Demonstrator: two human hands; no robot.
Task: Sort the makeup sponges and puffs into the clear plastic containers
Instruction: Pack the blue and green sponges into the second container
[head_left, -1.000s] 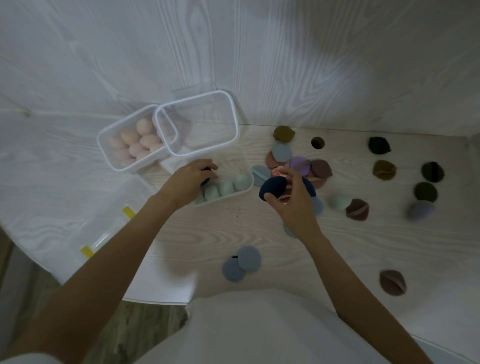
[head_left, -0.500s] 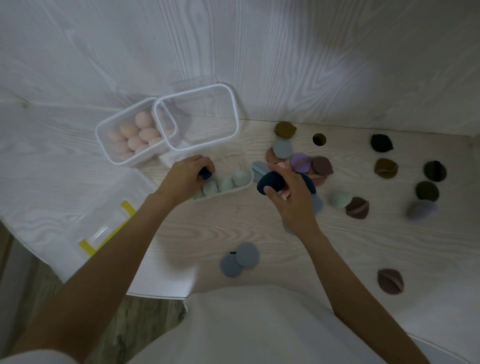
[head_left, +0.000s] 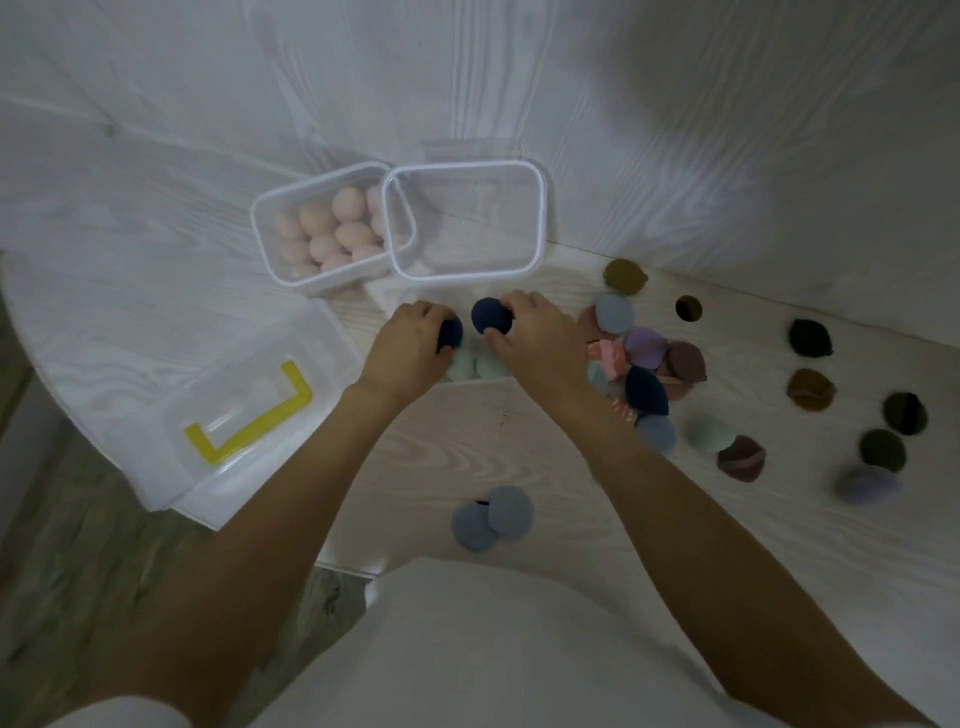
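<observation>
- Leftmost, a clear lid with a yellow L-shaped strip (head_left: 249, 421) lies on the pale wood-grain table (head_left: 519, 447), against a white wood-grain wall.
- One clear container (head_left: 332, 228) holds about ten peach sponges; a second, empty one (head_left: 465, 221) overlaps its right edge.
- Left hand (head_left: 410, 345) is clamped on a navy sponge (head_left: 450, 332).
- Right hand (head_left: 535, 338) pinches another navy sponge (head_left: 491, 316), both above two mint sponges (head_left: 475, 365).
- Two grey-blue puffs (head_left: 493, 517) overlap near the table's front.
- Rightward, loose puffs lie scattered.
</observation>
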